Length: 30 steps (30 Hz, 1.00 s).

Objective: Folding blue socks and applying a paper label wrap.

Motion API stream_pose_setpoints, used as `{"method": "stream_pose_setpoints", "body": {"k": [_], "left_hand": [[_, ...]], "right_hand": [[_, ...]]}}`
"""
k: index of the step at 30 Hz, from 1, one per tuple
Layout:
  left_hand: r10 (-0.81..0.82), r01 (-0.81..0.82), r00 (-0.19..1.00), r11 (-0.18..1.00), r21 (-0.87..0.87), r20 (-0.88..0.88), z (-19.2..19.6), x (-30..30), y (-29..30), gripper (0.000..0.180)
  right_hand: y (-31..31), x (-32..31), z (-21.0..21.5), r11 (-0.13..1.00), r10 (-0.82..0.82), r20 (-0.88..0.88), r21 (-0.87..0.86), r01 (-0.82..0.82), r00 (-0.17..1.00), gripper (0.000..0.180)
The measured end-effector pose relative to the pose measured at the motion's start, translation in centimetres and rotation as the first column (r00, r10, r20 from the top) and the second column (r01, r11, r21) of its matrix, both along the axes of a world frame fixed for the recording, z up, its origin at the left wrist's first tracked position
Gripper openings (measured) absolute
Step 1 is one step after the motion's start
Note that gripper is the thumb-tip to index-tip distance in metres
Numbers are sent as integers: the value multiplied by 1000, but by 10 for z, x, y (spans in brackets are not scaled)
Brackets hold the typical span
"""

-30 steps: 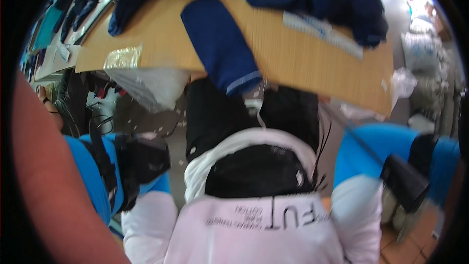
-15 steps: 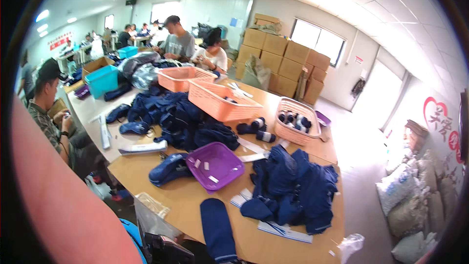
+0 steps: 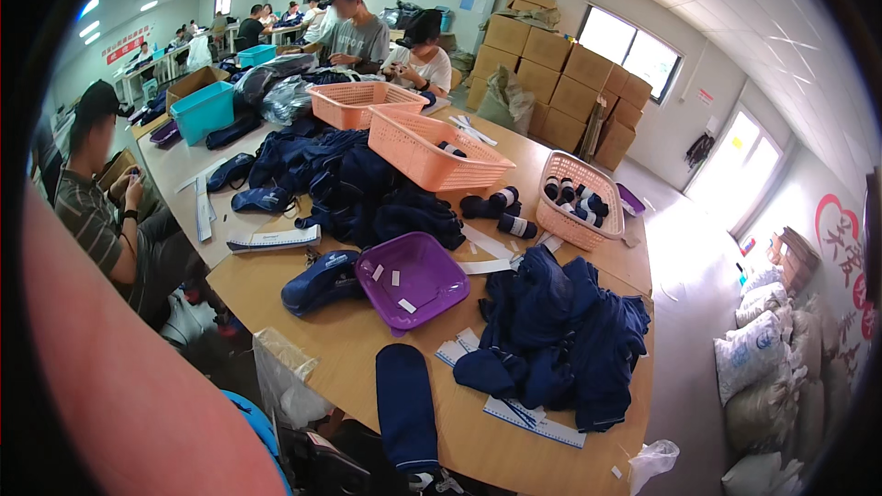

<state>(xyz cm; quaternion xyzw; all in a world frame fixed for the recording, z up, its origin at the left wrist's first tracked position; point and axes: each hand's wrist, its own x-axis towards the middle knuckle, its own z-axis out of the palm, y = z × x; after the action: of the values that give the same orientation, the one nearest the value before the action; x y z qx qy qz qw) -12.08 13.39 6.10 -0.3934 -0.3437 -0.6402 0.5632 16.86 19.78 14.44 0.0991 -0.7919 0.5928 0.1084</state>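
Head view: a blurred, reddish forearm (image 3: 138, 377) fills the lower left of the frame, too close to the lens to make out; no hand shows at its end, so whether either hand is clenched, released or grasping anything cannot be told. Neither the left nor the right hand is in the picture.

Nearest the forearm, at the lower middle, a dark navy sock (image 3: 406, 409) lies flat on the wooden table (image 3: 358, 340), its length running toward the lower edge. It lies apart from the forearm, to its right. Just right of the sock sits a heap of navy socks (image 3: 560, 340) over white paper bands (image 3: 533, 415).

Above the sock, in the middle of the frame, a purple tray (image 3: 413, 277) holds a few small white tags. A navy bundle (image 3: 322, 282) touches its left side. Farther up, two orange baskets (image 3: 432, 147) stand on the table; the nearer one holds a rolled sock. To the right, a pink basket (image 3: 579, 202) holds rolled socks. A teal bin (image 3: 204, 110) stands at the upper left.

A seated person (image 3: 110, 211) in a striped shirt is at the left edge.
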Motion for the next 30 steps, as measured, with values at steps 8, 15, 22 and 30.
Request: {"method": "stream_pose_setpoints", "body": {"k": [8,15,22,30], "left_hand": [[35,-35,999,999,-13,27,-12,-8,-18,29],[38,-37,999,999,-18,40,-18,-8,-21,29],[17,-17,1000,1000,-21,17,-14,-3,-23,30],[53,-53,999,998,-17,9,-30,-11,-45,30]], "right_hand": [[-9,-11,-16,994,49,-52,-100,-54,997,77],[-16,-20,-27,981,55,-108,-181,-74,993,72],[-14,-64,-70,703,447,-534,-287,-651,718,68],[26,14,-92,880,416,-375,-63,-471,828,62]]}}
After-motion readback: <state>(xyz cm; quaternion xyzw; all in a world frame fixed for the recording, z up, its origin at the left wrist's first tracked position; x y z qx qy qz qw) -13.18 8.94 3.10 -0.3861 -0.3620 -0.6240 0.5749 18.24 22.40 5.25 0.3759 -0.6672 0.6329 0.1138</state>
